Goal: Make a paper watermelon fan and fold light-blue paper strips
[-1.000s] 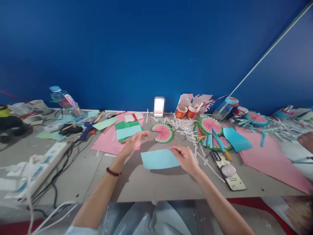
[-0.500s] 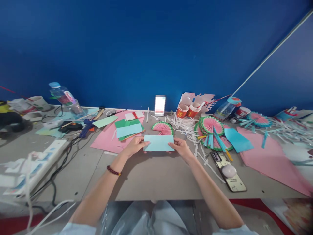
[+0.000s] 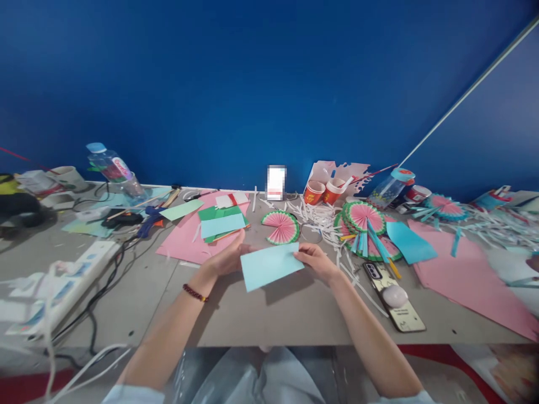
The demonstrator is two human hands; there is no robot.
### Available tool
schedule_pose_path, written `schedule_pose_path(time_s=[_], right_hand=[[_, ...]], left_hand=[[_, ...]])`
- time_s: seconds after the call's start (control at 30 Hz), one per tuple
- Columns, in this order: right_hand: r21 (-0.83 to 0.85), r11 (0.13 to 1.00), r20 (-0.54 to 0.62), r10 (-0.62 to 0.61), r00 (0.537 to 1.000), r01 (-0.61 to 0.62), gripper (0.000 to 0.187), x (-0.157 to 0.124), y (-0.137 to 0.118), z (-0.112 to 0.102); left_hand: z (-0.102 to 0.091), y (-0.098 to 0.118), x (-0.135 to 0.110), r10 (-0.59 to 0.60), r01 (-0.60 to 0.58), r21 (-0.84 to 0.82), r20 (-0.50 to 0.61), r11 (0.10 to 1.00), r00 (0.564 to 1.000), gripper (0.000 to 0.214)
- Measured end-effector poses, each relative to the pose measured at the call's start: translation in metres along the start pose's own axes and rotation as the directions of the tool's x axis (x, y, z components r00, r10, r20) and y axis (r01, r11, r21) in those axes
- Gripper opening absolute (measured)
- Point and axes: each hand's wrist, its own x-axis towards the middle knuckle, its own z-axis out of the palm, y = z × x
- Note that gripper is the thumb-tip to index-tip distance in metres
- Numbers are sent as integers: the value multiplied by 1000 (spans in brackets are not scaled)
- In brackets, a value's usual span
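Both my hands hold a light blue paper rectangle just above the grey table. My left hand grips its left end with fingers curled behind the sheet. My right hand pinches the right end. The sheet tilts, its left corner lower. A round pink and green pleated paper fan lies just beyond the sheet. A stack of green and light blue paper rests on a pink sheet behind my left hand.
More pleated fans and white paper strips lie at the right, with two red paper cups behind. A phone lies right of my right arm. A power strip with cables, a water bottle and a big pink sheet flank the space.
My left hand came from the air onto the blue sheet. Both hands lifted it toward the fan, then brought it back slightly and tilted it.
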Motion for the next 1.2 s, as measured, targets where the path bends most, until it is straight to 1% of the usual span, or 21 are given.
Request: schedule_pose_path(time_s=[0.03,0.07,0.1,0.13,0.17,0.2,0.23,0.3,0.33,0.4,0.47,0.6,0.73,0.8,0.87,0.97,1.03,1.1,1.2], right_hand=[[-19,1000,27,17,1000,-16,26,-1,0,3],[-39,999,48,31,998,-29,26,-2,0,6],[-61,997,64,42,997,-38,25,-4,0,9],[-84,996,75,49,996,-43,26,-4,0,12],[-104,993,83,57,995,-48,26,-5,0,15],[-123,991,85,63,994,-52,27,-6,0,18],[-141,989,83,66,994,-54,28,-6,-1,20],[-175,983,60,63,996,-52,30,-6,-2,21],[-189,981,43,58,997,-48,31,-5,-2,21],[-208,977,9,49,999,-46,32,-4,-2,20],[-210,976,-1,51,999,-51,34,-3,-2,19],[-203,976,20,83,996,-77,39,-4,-2,19],[-183,978,2,102,995,-100,36,-3,-2,21],[-135,985,-23,108,994,-110,37,-2,-2,21],[-71,990,-45,119,992,-122,37,-1,-3,21],[2,994,-61,113,992,-113,39,0,-4,22],[15,995,-56,95,994,-95,38,1,-3,23],[9,998,-58,68,996,-67,36,1,-2,25],[-5,1000,-98,14,995,-15,34,2,0,29]], left_hand=[[6,1,1,-36,37,-18,50,999,998,77],[13,1,2,-104,117,-70,168,991,980,69],[21,2,2,-155,194,-125,268,973,951,64],[27,3,2,-178,249,-182,333,951,926,63],[34,5,0,-186,282,-234,361,931,914,60],[39,5,-1,-189,297,-279,354,913,916,58],[43,6,-3,-214,333,-305,364,893,907,55],[47,7,-7,-233,355,-309,369,882,900,50],[47,7,-9,-227,346,-296,371,890,901,49],[46,6,-10,-171,276,-262,362,925,916,49],[43,4,-9,-121,217,-232,367,948,922,52],[38,-6,-1,-104,221,-249,411,943,906,63],[37,-14,5,-85,211,-255,428,944,900,57],[38,-16,7,-71,187,-245,418,951,906,58],[40,-17,8,-63,162,-244,368,956,928,59],[42,-18,12,-57,117,-264,226,957,972,59],[44,-18,14,-45,78,-274,125,959,991,56],[45,-18,15,-35,48,-267,53,962,998,53],[47,-18,15,-17,19,-243,8,970,1000,48]])
